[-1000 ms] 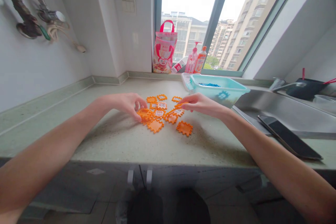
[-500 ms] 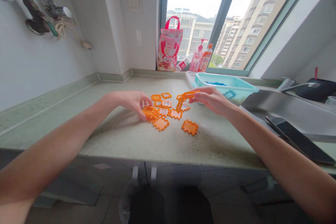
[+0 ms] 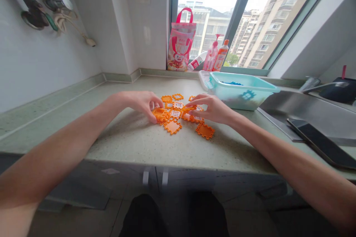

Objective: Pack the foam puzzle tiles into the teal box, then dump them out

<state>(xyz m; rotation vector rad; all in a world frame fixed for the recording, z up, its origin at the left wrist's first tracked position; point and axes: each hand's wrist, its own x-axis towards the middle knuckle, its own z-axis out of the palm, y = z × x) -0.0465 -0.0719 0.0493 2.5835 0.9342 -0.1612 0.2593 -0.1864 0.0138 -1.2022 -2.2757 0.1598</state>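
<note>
On the counter lies a spread of orange interlocking building tiles with notched edges, several with white window grids, such as the windowed tile (image 3: 176, 113). My left hand (image 3: 146, 105) is closed on the left edge of an orange tile stack (image 3: 159, 115), thumb in front and fingers behind. My right hand (image 3: 210, 107) is at the right side of the pile, its fingers around orange tiles (image 3: 189, 110); the fingers partly hide them. A plain orange tile (image 3: 205, 131) lies apart at the front right, and another plain tile (image 3: 172, 126) sits in front of the pile.
A turquoise tub (image 3: 244, 94) with blue pieces stands behind my right hand. To the right are a steel sink (image 3: 314, 118) and a dark phone (image 3: 322, 142) lying by its edge. A bag (image 3: 181, 46) and bottles (image 3: 219, 55) stand at the window.
My right hand has come down and left with the orange tiles, from above the pile onto it. My left hand stays on its stack. The view has shifted slightly.
</note>
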